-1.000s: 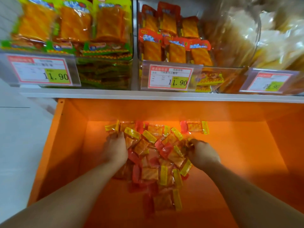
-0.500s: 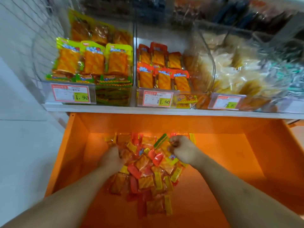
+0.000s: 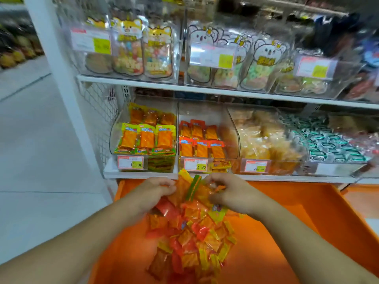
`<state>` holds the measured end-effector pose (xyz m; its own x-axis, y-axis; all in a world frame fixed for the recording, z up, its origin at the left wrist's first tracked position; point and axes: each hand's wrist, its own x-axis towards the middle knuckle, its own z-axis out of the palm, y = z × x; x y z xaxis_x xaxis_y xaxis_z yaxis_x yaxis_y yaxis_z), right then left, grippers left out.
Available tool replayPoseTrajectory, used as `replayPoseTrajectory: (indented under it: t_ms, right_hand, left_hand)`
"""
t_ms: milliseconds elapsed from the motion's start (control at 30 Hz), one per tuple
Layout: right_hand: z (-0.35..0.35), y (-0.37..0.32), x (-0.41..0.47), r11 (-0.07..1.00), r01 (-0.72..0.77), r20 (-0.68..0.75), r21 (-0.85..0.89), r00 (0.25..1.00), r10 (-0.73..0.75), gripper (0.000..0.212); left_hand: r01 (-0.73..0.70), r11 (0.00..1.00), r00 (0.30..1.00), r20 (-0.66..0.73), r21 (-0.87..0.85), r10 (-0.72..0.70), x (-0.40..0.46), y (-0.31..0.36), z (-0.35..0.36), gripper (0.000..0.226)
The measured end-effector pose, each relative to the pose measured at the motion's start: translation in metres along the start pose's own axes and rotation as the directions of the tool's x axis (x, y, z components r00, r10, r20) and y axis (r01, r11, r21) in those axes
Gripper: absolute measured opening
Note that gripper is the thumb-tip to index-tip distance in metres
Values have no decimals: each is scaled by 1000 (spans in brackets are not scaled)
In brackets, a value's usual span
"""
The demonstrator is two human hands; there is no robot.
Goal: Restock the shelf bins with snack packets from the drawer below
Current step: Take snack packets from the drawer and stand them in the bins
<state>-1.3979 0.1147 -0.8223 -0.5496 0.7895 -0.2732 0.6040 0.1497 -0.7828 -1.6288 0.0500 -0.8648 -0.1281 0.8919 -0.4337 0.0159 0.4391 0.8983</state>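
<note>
A clear bag of small orange, red and yellow snack packets hangs over the open orange drawer. My left hand and my right hand both grip its gathered top, just below the shelf edge. Straight above stand two clear shelf bins: the left bin holds green-topped orange packets, the middle bin holds red-topped orange packets and has room at the top.
Further right are a bin of pale yellow snacks and one of green-and-white sweets. The upper shelf carries bins of animal-printed candy bags. A white upright post and grey floor lie left.
Both hands have risen from the drawer floor to shelf-edge height, lifting the packets in a bunch. The view has tilted up, showing the upper shelf.
</note>
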Motion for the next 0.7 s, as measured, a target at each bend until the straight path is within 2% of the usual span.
replayPoseTrajectory:
  t_ms: [100,200,267,367,467,600,700]
  right_hand:
    - [0,-25,-22,993,107,14,-44,994,-107,46]
    - [3,-33,-27,980,169,-27,-107,985,-173,43]
    - [6,-35,-25,971,177,-82,-163,978,-192,42]
    - [7,-35,-18,981,188,-225,-50,955,-194,41]
    - [3,-33,-9,986,159,-377,48,917,-130,42]
    - [-3,-34,0,972,207,-448,107,883,-139,36]
    - [-3,-35,6,962,243,-474,129,866,-155,35]
  left_hand:
    - [-28,998,997,67,-61,32,-30,20,-4,18]
    - [-97,991,988,127,87,86,-50,30,-4,38]
    - [-134,984,984,132,116,118,-53,32,-2,30]
    - [-154,985,983,109,75,145,-50,30,2,20]
    - [-133,991,979,150,-17,135,-44,29,5,32]
    - [-133,990,971,193,-51,141,-35,29,7,51]
    - [-170,985,974,146,-25,172,-32,34,7,55]
